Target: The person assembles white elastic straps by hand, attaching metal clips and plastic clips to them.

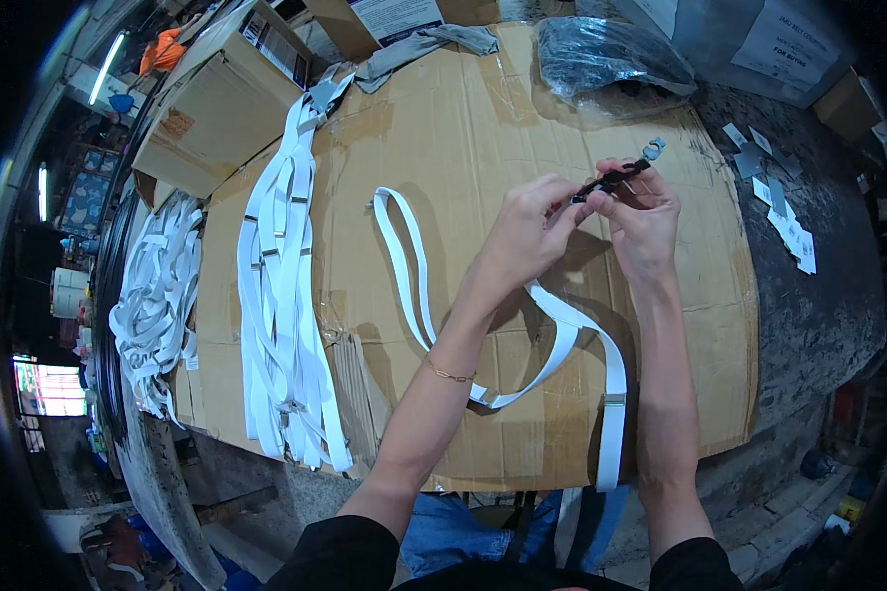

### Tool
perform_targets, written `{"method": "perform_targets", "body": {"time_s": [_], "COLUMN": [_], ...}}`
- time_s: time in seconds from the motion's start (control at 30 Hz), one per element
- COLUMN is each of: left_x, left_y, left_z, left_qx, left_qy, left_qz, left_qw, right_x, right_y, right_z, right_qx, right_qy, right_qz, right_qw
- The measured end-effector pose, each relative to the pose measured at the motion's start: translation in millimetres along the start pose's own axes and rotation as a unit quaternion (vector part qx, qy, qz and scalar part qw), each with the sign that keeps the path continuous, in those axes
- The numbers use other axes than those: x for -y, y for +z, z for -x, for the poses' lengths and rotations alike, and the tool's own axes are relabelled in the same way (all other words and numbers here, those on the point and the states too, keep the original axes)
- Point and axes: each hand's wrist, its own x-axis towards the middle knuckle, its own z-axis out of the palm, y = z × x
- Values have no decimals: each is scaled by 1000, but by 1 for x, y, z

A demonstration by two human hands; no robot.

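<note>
Above the cardboard sheet, my left hand (534,225) and my right hand (643,212) are close together, fingertips pinched on a small black piece (611,181). A shiny blue-grey, hook-like end (653,149) sticks out of it past my right fingers. Fingers cover part of the piece, so its exact kind cannot be told. Below my hands lies a pair of white elastic suspenders (568,330), with a metal slider (614,399) on one strap. One strap loops to the left behind my left forearm; another reaches the sheet's front edge.
A bundle of white suspenders (284,236) lies to the left, beside a tangled white heap (158,295). Cardboard boxes (217,103) stand at the back left, near a grey cloth (426,49). A plastic-wrapped dark pack (611,61) sits far right. Small cards (788,231) are scattered on the dark tabletop.
</note>
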Motion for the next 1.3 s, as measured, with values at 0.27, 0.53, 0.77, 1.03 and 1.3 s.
{"method": "perform_targets", "body": {"time_s": [0.27, 0.53, 0.77, 1.03, 1.3], "left_x": [-10, -9, -9, -5, -9], "left_y": [2, 3, -3, 0, 0], "left_z": [0, 0, 1, 1, 1], "left_qx": [-35, -41, -68, -54, -44], "left_qy": [74, 61, 26, 30, 52], "left_qz": [-34, -52, -17, -1, -19], "left_qw": [996, 996, 997, 998, 997], "right_x": [1, 8, 11, 3, 2], "right_y": [-7, 1, 10, 3, 2], "right_z": [0, 0, 2, -1, -1], "right_qx": [24, 22, 56, 3, -11], "right_qy": [20, 30, 53, -1, -30], "right_qz": [-43, -10, -37, 42, 49], "right_qw": [999, 999, 996, 999, 998]}}
